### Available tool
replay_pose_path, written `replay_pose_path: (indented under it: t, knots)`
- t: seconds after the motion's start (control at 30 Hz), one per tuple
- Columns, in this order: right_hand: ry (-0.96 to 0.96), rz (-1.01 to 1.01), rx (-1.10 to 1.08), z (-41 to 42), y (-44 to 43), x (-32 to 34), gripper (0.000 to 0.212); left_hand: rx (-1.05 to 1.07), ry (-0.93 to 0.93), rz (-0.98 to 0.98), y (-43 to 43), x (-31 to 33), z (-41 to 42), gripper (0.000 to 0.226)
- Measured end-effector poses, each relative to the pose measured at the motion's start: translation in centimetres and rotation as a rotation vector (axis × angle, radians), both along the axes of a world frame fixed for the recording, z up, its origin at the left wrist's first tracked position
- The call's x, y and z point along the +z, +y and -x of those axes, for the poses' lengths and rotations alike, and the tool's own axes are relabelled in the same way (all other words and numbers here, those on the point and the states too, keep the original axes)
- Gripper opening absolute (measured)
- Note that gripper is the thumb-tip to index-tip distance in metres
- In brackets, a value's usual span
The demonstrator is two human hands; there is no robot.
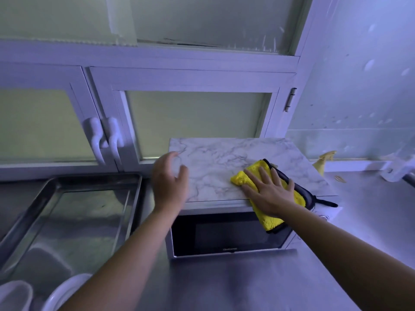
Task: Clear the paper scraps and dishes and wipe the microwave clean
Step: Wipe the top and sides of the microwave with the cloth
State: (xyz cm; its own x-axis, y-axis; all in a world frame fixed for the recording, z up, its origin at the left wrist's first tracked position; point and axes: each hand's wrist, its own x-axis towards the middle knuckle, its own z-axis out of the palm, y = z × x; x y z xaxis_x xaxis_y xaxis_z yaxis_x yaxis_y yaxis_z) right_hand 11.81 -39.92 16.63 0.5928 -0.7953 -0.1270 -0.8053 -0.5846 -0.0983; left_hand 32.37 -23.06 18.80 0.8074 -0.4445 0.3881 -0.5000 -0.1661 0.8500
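Observation:
The microwave has a marble-patterned top and a dark door facing me. A yellow cloth with a black edge lies on its top right and hangs over the front edge. My right hand presses flat on the cloth with straight fingers. At the top's left edge my left hand hovers with relaxed, slightly bent fingers, holding nothing. White dishes sit at the bottom left.
A steel tray stands on the counter left of the microwave. White cabinet doors with handles rise behind. At the right, behind the microwave, a yellow spray bottle and a faucet stand on the steel counter.

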Motion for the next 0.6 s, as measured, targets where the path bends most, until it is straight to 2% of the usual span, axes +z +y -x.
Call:
replay_pose_path:
  t: [0.1, 0.17, 0.37, 0.5, 0.6]
  knots:
    - [0.039, -0.098, -0.081, -1.4, 0.3, 0.7, 0.068, 0.062, 0.508, -0.162, 0.3, -1.2, -2.2, 0.046]
    - [0.063, -0.136, -0.159, -3.1, 0.5, 0.9, 0.069, 0.031, 0.634, -0.141, 0.1, -1.7, -2.2, 0.049]
    - [0.012, -0.074, -0.294, -9.4, 0.1, 0.7, 0.07, 0.115, 0.735, 0.0, 0.2, -1.9, -2.3, 0.057]
    - [-0.038, -0.019, -0.273, -13.0, -1.9, 0.2, 0.071, 0.174, 0.687, 0.078, 0.1, -2.0, -2.1, 0.049]
    - [-0.047, -0.018, -0.216, -16.1, -4.1, 0.3, 0.072, 0.205, 0.644, 0.085, 0.2, -2.2, -2.1, 0.057]
